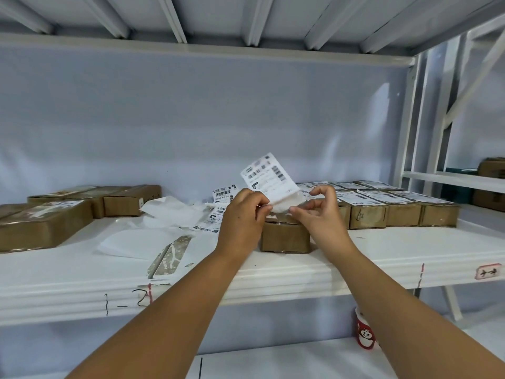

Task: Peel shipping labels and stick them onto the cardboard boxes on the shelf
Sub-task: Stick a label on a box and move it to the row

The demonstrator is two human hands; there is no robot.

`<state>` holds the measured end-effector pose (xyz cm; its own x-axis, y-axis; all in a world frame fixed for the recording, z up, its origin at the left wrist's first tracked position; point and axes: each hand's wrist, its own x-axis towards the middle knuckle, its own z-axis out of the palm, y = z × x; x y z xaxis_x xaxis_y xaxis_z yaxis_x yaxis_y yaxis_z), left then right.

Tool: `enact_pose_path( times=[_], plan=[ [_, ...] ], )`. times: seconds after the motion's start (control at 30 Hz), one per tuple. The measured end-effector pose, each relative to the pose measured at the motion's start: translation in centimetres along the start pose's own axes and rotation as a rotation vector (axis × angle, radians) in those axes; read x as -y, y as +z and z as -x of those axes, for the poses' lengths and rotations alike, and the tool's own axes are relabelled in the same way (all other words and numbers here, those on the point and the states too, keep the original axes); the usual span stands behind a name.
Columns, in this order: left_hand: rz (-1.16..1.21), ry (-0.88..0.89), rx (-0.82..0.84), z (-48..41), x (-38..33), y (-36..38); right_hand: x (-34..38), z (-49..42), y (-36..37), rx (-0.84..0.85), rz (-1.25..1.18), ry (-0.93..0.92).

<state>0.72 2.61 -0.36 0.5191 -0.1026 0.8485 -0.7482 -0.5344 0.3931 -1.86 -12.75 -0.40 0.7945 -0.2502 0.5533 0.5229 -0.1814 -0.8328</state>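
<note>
Left hand [241,212] and right hand [319,212] pinch a label [269,176] over a closed box [284,237].

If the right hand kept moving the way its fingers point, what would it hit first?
The right hand points left: first the label sheet it pinches, then probably the left hand, though depth is unclear.

free: shelf [382,250] front-right | blocked: left boxes [41,225], right boxes [396,212], paper scraps [164,212]
</note>
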Motion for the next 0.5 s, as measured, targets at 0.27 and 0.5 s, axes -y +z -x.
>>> enact_pose_path(
  times=[0.27,0.5],
  plan=[
    [-0.117,0.098,-0.002,0.28,-0.25,0.08,-0.04,-0.06,-0.19,0.065,-0.135,0.034],
    [-0.152,0.107,0.026,0.56,-0.73,-0.03,-0.11,-0.42,-0.36,0.012,-0.154,0.113]
  ],
)
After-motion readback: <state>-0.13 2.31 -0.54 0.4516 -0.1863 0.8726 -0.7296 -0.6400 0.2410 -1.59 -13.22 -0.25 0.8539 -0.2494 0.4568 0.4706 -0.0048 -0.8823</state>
